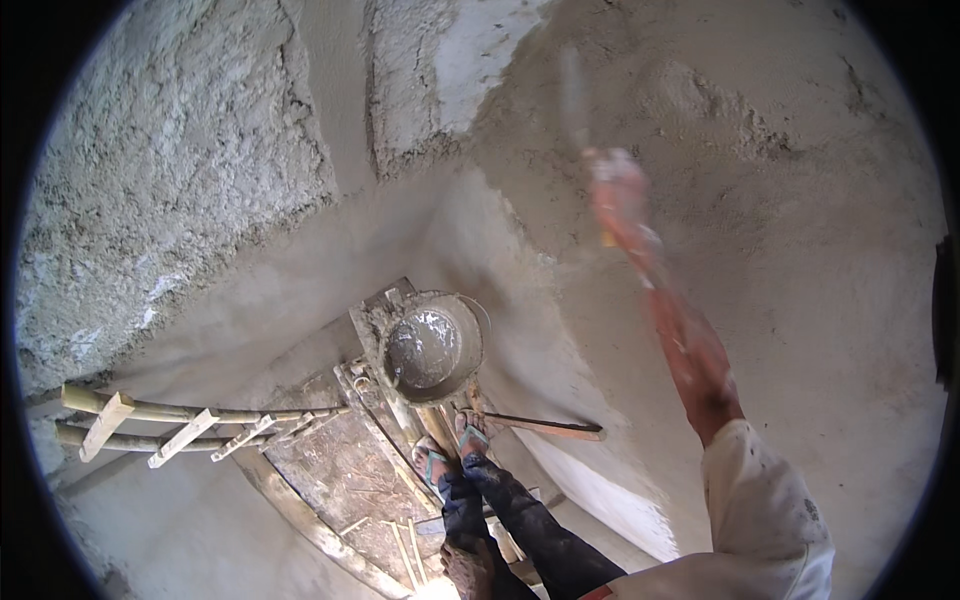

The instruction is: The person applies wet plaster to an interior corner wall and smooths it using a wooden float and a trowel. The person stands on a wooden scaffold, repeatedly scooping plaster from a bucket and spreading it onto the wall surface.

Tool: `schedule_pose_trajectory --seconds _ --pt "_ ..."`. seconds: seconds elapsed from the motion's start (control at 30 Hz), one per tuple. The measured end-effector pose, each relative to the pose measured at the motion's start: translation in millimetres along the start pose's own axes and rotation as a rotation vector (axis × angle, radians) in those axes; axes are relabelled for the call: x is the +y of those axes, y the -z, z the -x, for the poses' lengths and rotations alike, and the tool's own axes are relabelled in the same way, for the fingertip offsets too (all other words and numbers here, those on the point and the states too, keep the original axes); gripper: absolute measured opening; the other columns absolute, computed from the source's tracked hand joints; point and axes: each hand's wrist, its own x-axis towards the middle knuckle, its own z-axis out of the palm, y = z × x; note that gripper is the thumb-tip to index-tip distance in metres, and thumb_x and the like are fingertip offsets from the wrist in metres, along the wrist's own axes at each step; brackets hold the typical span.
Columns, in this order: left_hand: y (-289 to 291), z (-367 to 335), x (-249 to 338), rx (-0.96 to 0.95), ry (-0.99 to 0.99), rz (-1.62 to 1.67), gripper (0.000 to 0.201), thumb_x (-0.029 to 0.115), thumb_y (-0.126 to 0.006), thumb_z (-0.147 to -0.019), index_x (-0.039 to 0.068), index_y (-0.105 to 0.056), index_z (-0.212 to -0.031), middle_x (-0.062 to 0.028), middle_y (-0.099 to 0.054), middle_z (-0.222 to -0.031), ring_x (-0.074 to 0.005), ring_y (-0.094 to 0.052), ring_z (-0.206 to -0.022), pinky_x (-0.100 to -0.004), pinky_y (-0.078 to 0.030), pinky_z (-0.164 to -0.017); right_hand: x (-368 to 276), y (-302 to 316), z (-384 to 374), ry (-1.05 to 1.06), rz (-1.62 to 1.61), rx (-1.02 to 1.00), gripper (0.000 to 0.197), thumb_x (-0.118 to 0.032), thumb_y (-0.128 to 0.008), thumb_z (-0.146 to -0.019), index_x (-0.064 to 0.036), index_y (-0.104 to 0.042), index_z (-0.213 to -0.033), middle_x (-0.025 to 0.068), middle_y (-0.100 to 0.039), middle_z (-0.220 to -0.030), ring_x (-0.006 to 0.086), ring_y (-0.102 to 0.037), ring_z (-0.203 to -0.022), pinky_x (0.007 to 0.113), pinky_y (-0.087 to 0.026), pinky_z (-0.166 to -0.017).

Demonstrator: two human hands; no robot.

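My right arm reaches far up across the plastered wall (800,250). In my right hand (622,195), closed and smeared by motion, is a trowel (573,95) whose thin grey blade points away from me over wet, rough plaster (690,100). Down by my leg at the lower edge is my left hand (467,570); its fingers do not show clearly. A bucket (470,345) spattered with grey mortar (425,345) stands on boards ahead of my feet, its wire handle tipped to the right.
My sandalled feet (450,455) stand on narrow scaffold planks (400,455) high above a littered floor (345,470). On the left, a pole ladder (185,430) with wooden rungs leans in. A wooden bar (545,427) juts toward the right wall. Rough mortar covers the left wall (190,150).
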Motion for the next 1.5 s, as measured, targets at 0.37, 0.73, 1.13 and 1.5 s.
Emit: schedule_pose_trajectory --seconds 0.37,0.73,1.13,1.5 --pt "18 -11 25 -0.100 0.146 0.014 0.078 0.046 -0.069 -0.088 0.001 -0.047 -0.148 -0.0219 -0.053 -0.145 -0.0414 -0.048 -0.136 -0.0543 -0.036 -0.114 145 -146 294 -0.331 0.035 -0.836 0.023 -0.021 -0.058 -0.101 -0.0076 -0.064 -0.119 0.0102 -0.073 -0.095 0.0237 -0.071 -0.088 0.039 -0.055 -0.076" --pt "-13 -25 8 -0.156 0.184 0.018 0.084 0.050 -0.069 -0.084 0.002 -0.046 -0.149 -0.0243 -0.052 -0.145 -0.0428 -0.047 -0.136 -0.0543 -0.036 -0.115 185 -396 293 0.390 0.649 -0.859 0.030 -0.016 -0.057 -0.094 -0.0067 -0.066 -0.122 0.0199 -0.071 -0.118 0.0355 -0.069 -0.115 0.050 -0.054 -0.099" --pt "-15 -25 15 -0.168 0.198 0.040 0.090 0.053 -0.073 -0.082 0.002 -0.045 -0.150 -0.0256 -0.047 -0.148 -0.0435 -0.043 -0.139 -0.0543 -0.033 -0.118 211 -427 315 0.494 0.449 -1.122 0.047 -0.022 -0.067 -0.084 -0.0068 -0.060 -0.128 0.0192 -0.069 -0.117 0.0383 -0.066 -0.116 0.050 -0.052 -0.101" --pt "2 -29 36 -0.144 0.152 -0.036 0.087 0.050 -0.072 -0.084 0.001 -0.043 -0.150 -0.0246 -0.047 -0.150 -0.0433 -0.042 -0.141 -0.0575 -0.031 -0.117 197 -409 318 0.479 0.070 -1.254 0.025 -0.025 -0.060 -0.095 -0.0052 -0.064 -0.110 0.0204 -0.072 -0.101 0.0432 -0.068 -0.097 0.051 -0.054 -0.086"
